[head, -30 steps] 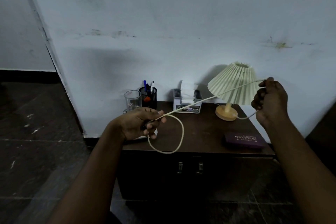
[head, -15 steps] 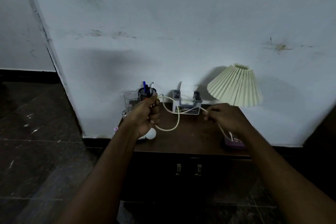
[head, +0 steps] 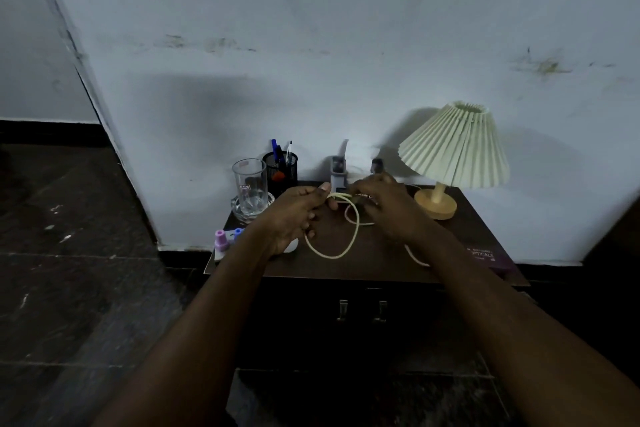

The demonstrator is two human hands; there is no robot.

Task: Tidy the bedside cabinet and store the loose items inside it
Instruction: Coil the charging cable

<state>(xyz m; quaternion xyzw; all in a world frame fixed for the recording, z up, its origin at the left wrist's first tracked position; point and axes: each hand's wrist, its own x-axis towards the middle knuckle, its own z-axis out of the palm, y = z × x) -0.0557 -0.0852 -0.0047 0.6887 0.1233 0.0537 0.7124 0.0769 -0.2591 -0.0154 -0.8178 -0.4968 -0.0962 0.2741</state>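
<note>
Head view: left hand [head: 294, 215] and right hand [head: 384, 210], wide apart a second ago, now meet mid-frame, fingers of both pinching the cream lamp cord [head: 332, 256]. Its loops hang over the dark wooden cabinet surface [head: 346, 269], nearly coiled, I judge.

Clear glass tumbler [head: 249, 185], pleated lampshade [head: 455, 149], wooden lamp base [head: 437, 203], mesh pen holder [head: 284, 172]

Cream pleated lampshade [head: 457, 146], cream cord [head: 332, 256], dark brown cabinet [head: 346, 270], purple case [head: 491, 257], black mesh pen holder [head: 289, 168].

Single head-worn view — forward and down, near the bedside cabinet [head: 381, 262]
</note>
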